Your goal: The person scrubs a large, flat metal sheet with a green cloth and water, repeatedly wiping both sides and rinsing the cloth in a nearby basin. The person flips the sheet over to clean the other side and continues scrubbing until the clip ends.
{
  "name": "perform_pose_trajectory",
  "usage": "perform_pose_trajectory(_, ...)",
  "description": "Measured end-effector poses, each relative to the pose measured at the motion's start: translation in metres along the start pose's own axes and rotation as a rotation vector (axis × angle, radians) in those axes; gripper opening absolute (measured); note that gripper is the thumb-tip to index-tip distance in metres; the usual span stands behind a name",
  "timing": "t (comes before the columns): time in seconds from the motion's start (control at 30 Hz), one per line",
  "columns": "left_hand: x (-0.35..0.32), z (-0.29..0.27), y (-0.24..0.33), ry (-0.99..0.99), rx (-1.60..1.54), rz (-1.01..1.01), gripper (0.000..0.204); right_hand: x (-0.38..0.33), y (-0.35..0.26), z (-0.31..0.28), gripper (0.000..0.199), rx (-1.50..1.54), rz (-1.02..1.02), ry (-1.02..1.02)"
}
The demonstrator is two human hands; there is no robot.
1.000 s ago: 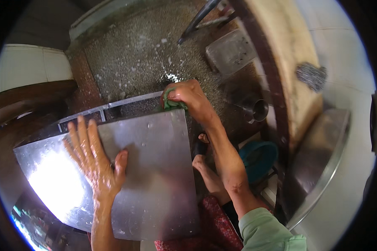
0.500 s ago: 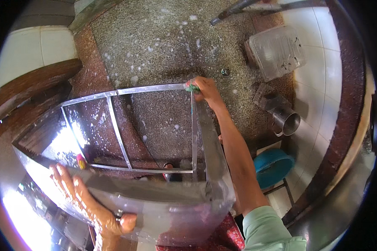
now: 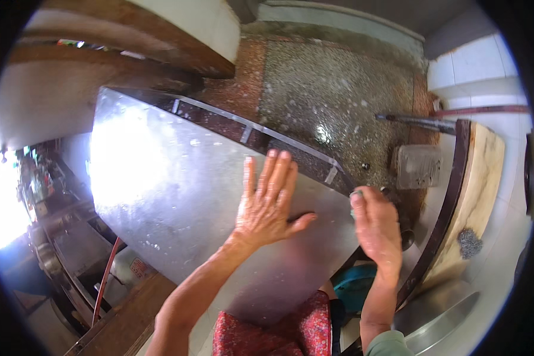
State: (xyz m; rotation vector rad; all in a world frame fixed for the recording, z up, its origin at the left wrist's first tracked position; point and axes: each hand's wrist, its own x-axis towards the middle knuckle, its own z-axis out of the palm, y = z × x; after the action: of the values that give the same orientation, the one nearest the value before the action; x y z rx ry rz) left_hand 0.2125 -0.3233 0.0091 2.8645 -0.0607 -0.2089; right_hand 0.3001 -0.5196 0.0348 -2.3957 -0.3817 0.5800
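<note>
A large, wet sheet-metal piece stretches across the middle, its smooth broad face turned up at me. Behind its far edge shows a thin metal frame with short crossbars. My left hand lies flat on the broad face, fingers spread, holding nothing. At the right-hand edge of the metal, my right hand is closed over a small green scrubbing pad. Most of the pad is hidden by the fingers, and the hand is slightly blurred.
Suds spot the wet pebbled floor. A clear plastic tray lies at the right, with a steel-wool ball on the pale ledge. Below my right hand is a teal basin. Red patterned cloth shows at the bottom.
The view has shifted and the metal piece appears tilted, its broad face now showing instead of its open frame. My left hand has gone from its near edge onto that face; my right hand has come nearer.
</note>
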Motion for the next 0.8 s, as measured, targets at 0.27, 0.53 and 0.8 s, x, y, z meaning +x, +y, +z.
perform_pose_trajectory(0.27,-0.041,-0.008,-0.068,0.105,-0.153,-0.132,0.098,0.031,-0.066,0.072,0.023,-0.469,0.121,0.111)
perform_pose_trajectory(0.53,-0.193,-0.048,-0.252,0.239,0.063,-0.446,0.085,0.203,-0.302,0.289,0.007,0.010,-0.765,0.607)
perform_pose_trajectory(0.8,-0.273,-0.036,-0.374,0.342,0.312,-0.783,0.068,0.148,-0.301,0.311,0.014,-0.043,-1.083,0.410)
